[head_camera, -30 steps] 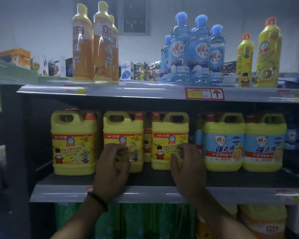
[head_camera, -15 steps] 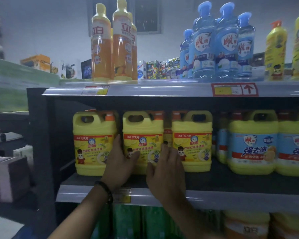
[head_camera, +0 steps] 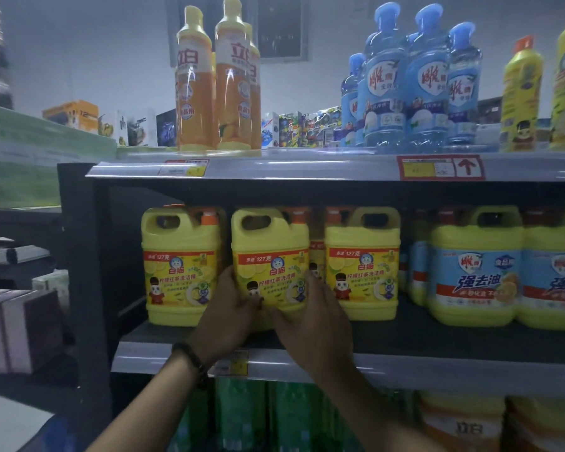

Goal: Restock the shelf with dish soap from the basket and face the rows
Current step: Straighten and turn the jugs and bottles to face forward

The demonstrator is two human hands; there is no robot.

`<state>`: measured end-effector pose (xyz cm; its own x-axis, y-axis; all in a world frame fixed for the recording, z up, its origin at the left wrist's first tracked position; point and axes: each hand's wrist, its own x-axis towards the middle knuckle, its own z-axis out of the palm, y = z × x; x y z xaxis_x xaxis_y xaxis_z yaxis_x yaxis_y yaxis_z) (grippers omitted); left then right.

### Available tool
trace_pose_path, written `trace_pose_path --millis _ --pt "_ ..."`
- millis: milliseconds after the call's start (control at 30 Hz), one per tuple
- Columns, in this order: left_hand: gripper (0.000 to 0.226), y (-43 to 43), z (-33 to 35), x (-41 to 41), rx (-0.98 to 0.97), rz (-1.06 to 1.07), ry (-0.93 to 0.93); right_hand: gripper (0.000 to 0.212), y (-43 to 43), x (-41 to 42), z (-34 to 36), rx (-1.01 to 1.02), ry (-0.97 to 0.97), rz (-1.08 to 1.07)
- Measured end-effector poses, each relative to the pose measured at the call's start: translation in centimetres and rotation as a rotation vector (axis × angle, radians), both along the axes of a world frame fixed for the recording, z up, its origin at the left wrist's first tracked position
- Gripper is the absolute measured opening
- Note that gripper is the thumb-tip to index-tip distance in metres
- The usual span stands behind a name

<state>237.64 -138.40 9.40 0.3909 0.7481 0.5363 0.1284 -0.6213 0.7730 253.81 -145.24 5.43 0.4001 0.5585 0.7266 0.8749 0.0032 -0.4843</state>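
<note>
Three yellow dish soap jugs stand in a row on the middle shelf (head_camera: 437, 340). The middle jug (head_camera: 269, 256) sits between both my hands. My left hand (head_camera: 229, 318) holds its lower left side, fingers wrapped round the corner. My right hand (head_camera: 313, 324) holds its lower right side, with fingertips in the gap beside the right jug (head_camera: 362, 265). The left jug (head_camera: 180, 265) stands free. The middle jug sits a little forward of its neighbours. No basket is in view.
Yellow jugs with blue labels (head_camera: 473, 272) fill the shelf to the right. The top shelf holds orange bottles (head_camera: 216, 86), blue bottles (head_camera: 405, 83) and yellow bottles (head_camera: 519, 93). Green and orange bottles stand below. Boxes (head_camera: 17, 327) sit at the left.
Both hands moved from separate jugs onto the middle jug, closing round its lower sides. The view shifted left and nearer to the shelf.
</note>
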Motion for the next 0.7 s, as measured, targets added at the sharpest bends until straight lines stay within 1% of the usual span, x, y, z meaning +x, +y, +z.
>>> trace_pose_path --millis 67,100,200,333,400,500,533,600,667,700 --pt "0.04 -0.6 0.0 -0.8 -0.001 0.016 -0.003 0.11 0.0 -0.3 0.1 -0.031 -0.038 0.019" --pt "0.04 -0.6 -0.1 -1.1 0.004 0.044 0.012 0.114 0.0 -0.3 0.3 -0.054 -0.041 0.035" --pt "0.054 -1.0 -0.2 -2.1 0.028 0.125 0.113 0.117 0.2 -0.4 1.3 -0.085 0.035 0.078" --pt "0.055 -2.0 0.1 -2.0 0.036 0.129 0.095 0.107 1.3 0.0 2.2 -0.146 0.088 0.183" --pt "0.058 -2.4 0.0 -1.8 -0.012 0.086 0.027 0.097 1.6 0.3 2.3 -0.153 0.107 0.248" --pt "0.059 -2.1 -0.4 -2.0 -0.047 0.055 -0.021 0.082 1.1 0.4 2.5 -0.176 0.217 0.446" --pt "0.057 -1.9 -0.5 -2.1 -0.025 0.055 -0.008 0.081 0.9 0.5 2.5 -0.186 0.25 0.495" --pt "0.05 -2.0 -0.6 -2.3 0.059 0.061 0.038 0.083 1.1 0.5 2.1 -0.179 0.289 0.513" --pt "0.046 -1.8 -0.9 -2.5 0.254 0.11 0.094 0.084 1.4 0.5 1.6 -0.099 0.275 0.462" --pt "0.049 -1.6 -1.2 -2.5 0.345 0.13 0.124 0.083 1.4 0.6 1.5 -0.036 0.234 0.406"
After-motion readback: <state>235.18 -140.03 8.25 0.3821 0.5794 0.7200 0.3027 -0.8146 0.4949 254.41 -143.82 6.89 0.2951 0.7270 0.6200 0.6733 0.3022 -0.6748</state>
